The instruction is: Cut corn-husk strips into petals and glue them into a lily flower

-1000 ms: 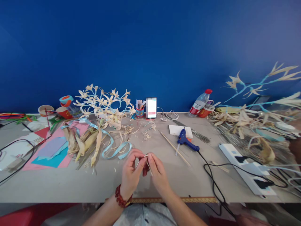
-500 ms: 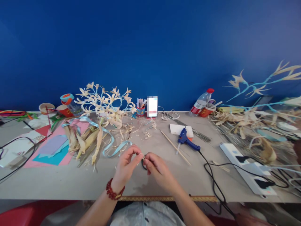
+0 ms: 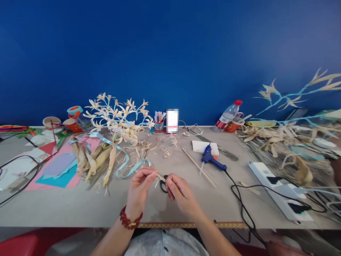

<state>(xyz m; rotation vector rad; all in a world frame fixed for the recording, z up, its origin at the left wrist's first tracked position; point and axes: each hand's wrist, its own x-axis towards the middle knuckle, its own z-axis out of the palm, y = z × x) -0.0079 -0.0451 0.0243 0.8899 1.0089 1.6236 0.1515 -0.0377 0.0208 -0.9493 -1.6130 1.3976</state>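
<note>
Over the front of the table, my left hand (image 3: 141, 186), with a red bead bracelet at the wrist, pinches a small pale piece of corn husk (image 3: 161, 177). Its other end reaches the closed fingertips of my right hand (image 3: 179, 189), which pinch it too. The fingers hide part of the piece. Black-handled scissors (image 3: 163, 186) lie on the table between and behind my hands, partly covered by the right fingers.
A blue glue gun (image 3: 213, 158) and a wooden stick (image 3: 199, 168) lie right of my hands. Further right is a white power strip (image 3: 277, 192) with black cables. Corn husks (image 3: 99, 160), light-blue ribbon (image 3: 124, 167) and husk flowers (image 3: 119, 113) are at left. A bottle (image 3: 228, 115) leans behind.
My hands have moved slightly apart, the right one a little to the right. More of the husk piece and of the scissors shows between them.
</note>
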